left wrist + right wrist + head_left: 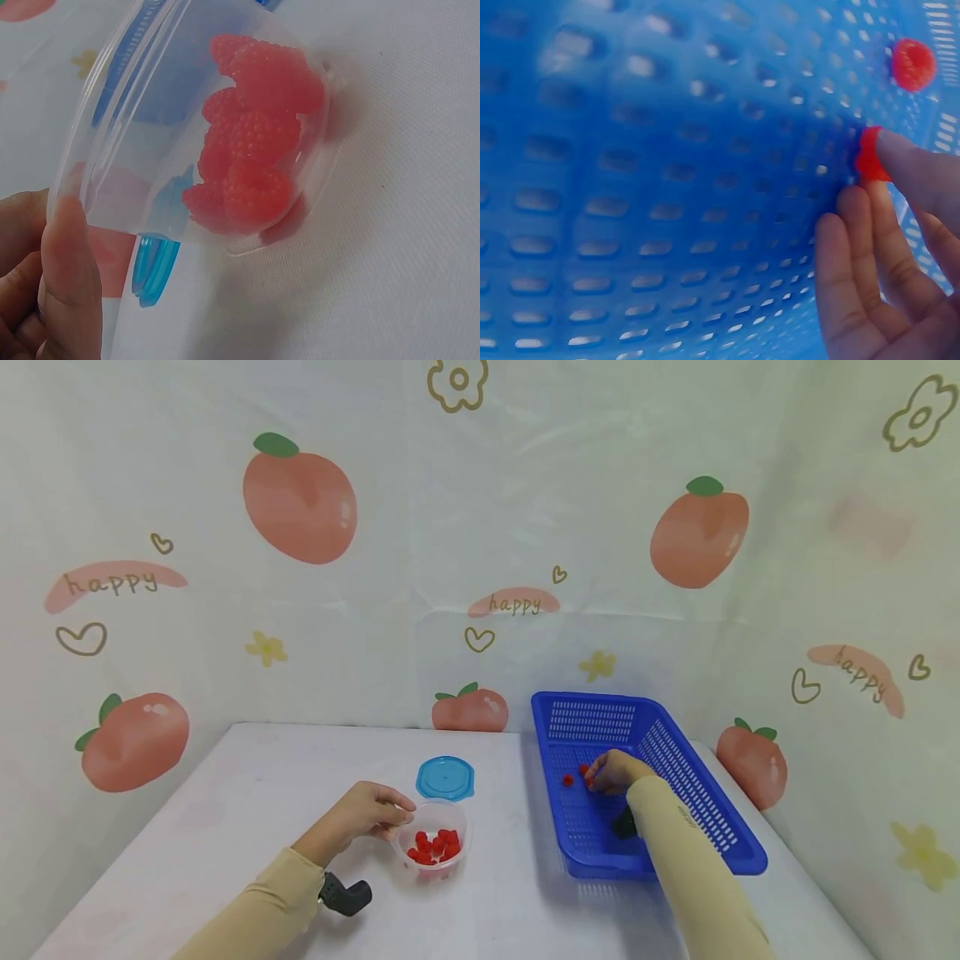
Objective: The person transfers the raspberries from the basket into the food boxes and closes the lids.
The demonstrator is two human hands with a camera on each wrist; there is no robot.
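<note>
My left hand (369, 810) pinches the rim of a clear plastic bowl (120, 187) that stands on the table. Several red raspberries (251, 135) lie in the bottom of the bowl. Inside the blue basket (600, 862), my right hand (617, 772) pinches a raspberry (871, 156) between thumb and fingertip, close to the basket's floor. Another raspberry (913, 65) rests on the basket floor just beyond that hand. In the head view, raspberries (567, 780) show beside the right fingers, which partly hide them.
A blue lid (446, 777) lies flat on the white table (300, 768) behind the bowl. The basket's perforated walls rise around the right hand. A white printed curtain (405, 527) hangs behind the table.
</note>
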